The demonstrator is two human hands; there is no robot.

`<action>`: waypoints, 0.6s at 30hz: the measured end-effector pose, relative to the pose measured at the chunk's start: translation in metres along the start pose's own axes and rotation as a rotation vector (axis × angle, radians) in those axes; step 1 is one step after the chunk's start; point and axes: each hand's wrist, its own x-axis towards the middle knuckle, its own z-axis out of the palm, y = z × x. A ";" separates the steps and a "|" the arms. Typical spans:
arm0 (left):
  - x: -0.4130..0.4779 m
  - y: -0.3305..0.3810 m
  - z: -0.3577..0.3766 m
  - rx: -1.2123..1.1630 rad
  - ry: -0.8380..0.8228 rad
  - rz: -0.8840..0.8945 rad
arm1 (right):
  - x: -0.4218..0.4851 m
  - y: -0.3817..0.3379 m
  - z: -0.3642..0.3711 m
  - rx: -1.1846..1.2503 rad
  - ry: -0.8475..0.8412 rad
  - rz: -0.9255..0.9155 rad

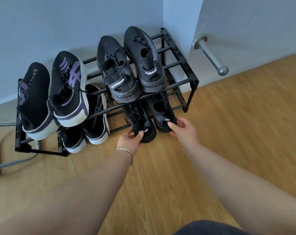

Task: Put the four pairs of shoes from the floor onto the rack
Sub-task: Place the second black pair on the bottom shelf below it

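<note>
Two tiers of a black metal rack (183, 82) are standing against the wall (59, 22), and we are seeing all four pairs of shoes on it. On the upper tier, a black and purple pair (65, 89) is resting at the left and a black knit pair (132, 65) at the right, heels toward us. On the lower tier, a second black and purple pair (96, 116) is sitting at the left, heels overhanging the front rail. At the lower right, we are holding the last two black shoes. Our left hand (129, 141) is pinching the heel of the left black shoe (142, 126). Our right hand (183, 129) is gripping the heel of the right black shoe (162, 116). A thin bracelet (127, 150) is circling the left wrist.
</note>
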 end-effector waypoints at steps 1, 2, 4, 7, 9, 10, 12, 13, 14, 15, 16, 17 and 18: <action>0.006 0.006 0.001 0.013 0.004 0.008 | 0.006 -0.004 0.003 -0.014 -0.006 -0.011; 0.012 0.011 0.003 0.030 0.010 0.014 | 0.013 -0.008 0.006 -0.030 -0.011 -0.020; 0.022 0.020 0.006 0.060 0.023 0.026 | 0.027 -0.015 0.010 -0.063 -0.012 -0.036; 0.034 0.030 0.009 0.084 0.055 0.038 | 0.047 -0.024 0.014 -0.089 -0.015 -0.053; 0.038 0.036 0.010 0.102 0.066 0.027 | 0.058 -0.027 0.018 -0.124 -0.018 -0.073; 0.039 0.039 0.011 0.109 0.066 0.018 | 0.061 -0.029 0.020 -0.140 -0.015 -0.087; 0.041 0.043 0.013 0.111 0.066 0.009 | 0.064 -0.028 0.022 -0.156 -0.003 -0.104; 0.041 0.044 0.015 0.108 0.068 0.007 | 0.065 -0.026 0.022 -0.150 0.002 -0.102; 0.042 0.046 0.016 0.109 0.069 0.004 | 0.066 -0.023 0.022 -0.136 0.005 -0.097; 0.043 0.048 0.018 0.113 0.069 0.003 | 0.065 -0.020 0.021 -0.119 0.002 -0.092; 0.044 0.050 0.020 0.121 0.068 0.006 | 0.065 -0.018 0.021 -0.103 -0.002 -0.089; 0.044 0.052 0.021 0.138 0.067 0.014 | 0.064 -0.016 0.021 -0.095 -0.003 -0.090; 0.045 0.053 0.021 0.175 0.072 0.026 | 0.063 -0.016 0.021 -0.097 -0.002 -0.094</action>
